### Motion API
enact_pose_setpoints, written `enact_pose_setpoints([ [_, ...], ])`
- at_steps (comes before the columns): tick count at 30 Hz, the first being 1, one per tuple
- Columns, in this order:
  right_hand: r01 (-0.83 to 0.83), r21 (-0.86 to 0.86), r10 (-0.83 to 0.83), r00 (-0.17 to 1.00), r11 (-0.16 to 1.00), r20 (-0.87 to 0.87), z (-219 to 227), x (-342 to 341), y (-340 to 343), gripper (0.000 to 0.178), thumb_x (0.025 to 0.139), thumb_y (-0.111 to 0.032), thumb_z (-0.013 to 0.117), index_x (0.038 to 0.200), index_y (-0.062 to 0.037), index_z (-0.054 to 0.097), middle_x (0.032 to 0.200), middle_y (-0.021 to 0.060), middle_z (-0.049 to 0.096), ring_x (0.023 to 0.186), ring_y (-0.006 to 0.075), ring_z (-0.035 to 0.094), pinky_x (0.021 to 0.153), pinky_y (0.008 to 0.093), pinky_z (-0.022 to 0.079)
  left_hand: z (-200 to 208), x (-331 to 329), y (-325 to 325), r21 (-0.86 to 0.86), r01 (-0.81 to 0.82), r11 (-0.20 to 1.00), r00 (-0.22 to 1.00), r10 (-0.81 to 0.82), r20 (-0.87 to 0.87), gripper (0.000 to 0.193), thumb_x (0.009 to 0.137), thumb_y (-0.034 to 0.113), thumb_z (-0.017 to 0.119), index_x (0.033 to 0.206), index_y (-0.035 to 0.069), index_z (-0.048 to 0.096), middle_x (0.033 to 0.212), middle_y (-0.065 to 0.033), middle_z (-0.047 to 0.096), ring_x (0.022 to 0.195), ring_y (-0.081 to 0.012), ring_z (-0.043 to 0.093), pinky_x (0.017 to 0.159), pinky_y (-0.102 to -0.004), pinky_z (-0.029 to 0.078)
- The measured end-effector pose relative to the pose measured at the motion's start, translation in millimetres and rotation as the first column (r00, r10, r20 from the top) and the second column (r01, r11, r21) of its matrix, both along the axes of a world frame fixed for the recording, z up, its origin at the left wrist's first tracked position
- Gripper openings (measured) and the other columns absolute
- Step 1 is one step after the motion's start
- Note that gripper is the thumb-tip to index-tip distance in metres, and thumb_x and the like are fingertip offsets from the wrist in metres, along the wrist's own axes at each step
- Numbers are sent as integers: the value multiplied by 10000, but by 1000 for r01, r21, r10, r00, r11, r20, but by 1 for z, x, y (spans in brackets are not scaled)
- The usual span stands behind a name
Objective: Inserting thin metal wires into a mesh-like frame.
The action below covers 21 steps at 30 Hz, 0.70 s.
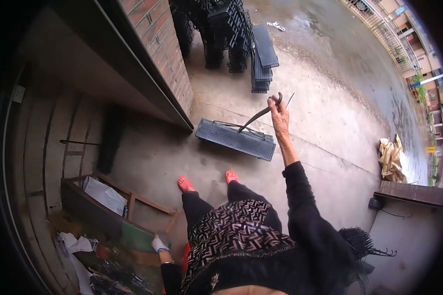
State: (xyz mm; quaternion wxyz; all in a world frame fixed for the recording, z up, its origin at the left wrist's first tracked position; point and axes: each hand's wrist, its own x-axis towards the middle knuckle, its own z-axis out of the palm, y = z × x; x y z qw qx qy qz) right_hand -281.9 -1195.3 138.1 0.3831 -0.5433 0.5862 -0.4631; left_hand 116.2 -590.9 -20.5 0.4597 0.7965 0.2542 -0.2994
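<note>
Stretched out ahead, my bare right hand (280,118) is closed around the upper part of a dark metal rod (255,118) with a curved hook end. The rod slants down to a long dark mesh metal rack (236,139); whether the rack touches the floor, I cannot tell. A thin pale strip (291,100) sticks up beside my fingers. Low on the left, my left hand (159,244), in a whitish glove, is at the edge of a green board (137,237). Its fingers are too small and partly hidden to read.
Dark mesh racks (265,51) stand stacked ahead, beside piled black metal parts (226,29). A brick wall (157,42) rises at left. A wooden frame (150,199) holds a pale sack (105,195). At right are a crumpled tan sack (391,160) and black hooked metal pieces (362,242).
</note>
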Motion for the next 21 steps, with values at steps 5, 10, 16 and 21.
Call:
enact_pose_setpoints([
  [5, -36, 30, 32, 993, 999, 118, 16, 6, 3, 437, 929, -385, 551, 906, 31, 684, 793, 104, 676, 786, 158, 600, 774, 289, 444, 94, -78, -81, -25, 260, 965, 965, -261, -8, 280, 907, 270, 585, 963, -2, 623, 850, -82, 630, 661, -199, 603, 547, -317, 490],
  [10, -132, 66, 122, 983, 989, 140, 40, -1, 31, 527, 958, -431, 462, 872, 35, 691, 784, 114, 681, 780, 175, 613, 785, 306, 448, 113, -101, -119, -112, 384, 917, 908, -396, -133, 147, 943, 180, 538, 923, 50, 604, 746, -47, 549, 549, -118, 524, 429, -234, 383],
  [16, -206, 164, 205, 979, 965, 23, 65, 0, 106, 531, 986, -398, 403, 913, 33, 705, 782, 93, 676, 771, 170, 594, 751, 308, 440, 74, -142, -158, -391, 594, 703, 753, -657, -36, 226, 951, 236, 537, 1093, 82, 621, 884, -62, 628, 678, -107, 592, 542, -224, 439],
  [21, -248, 127, 238, 967, 960, 91, 100, 10, 149, 499, 997, -364, 420, 905, 35, 706, 712, 49, 624, 737, 126, 563, 716, 265, 430, 81, -178, -194, -74, 950, 302, 308, -876, 371, 440, 876, 321, 610, 1227, 58, 576, 1091, -151, 639, 1007, -305, 611, 858, -372, 489],
])
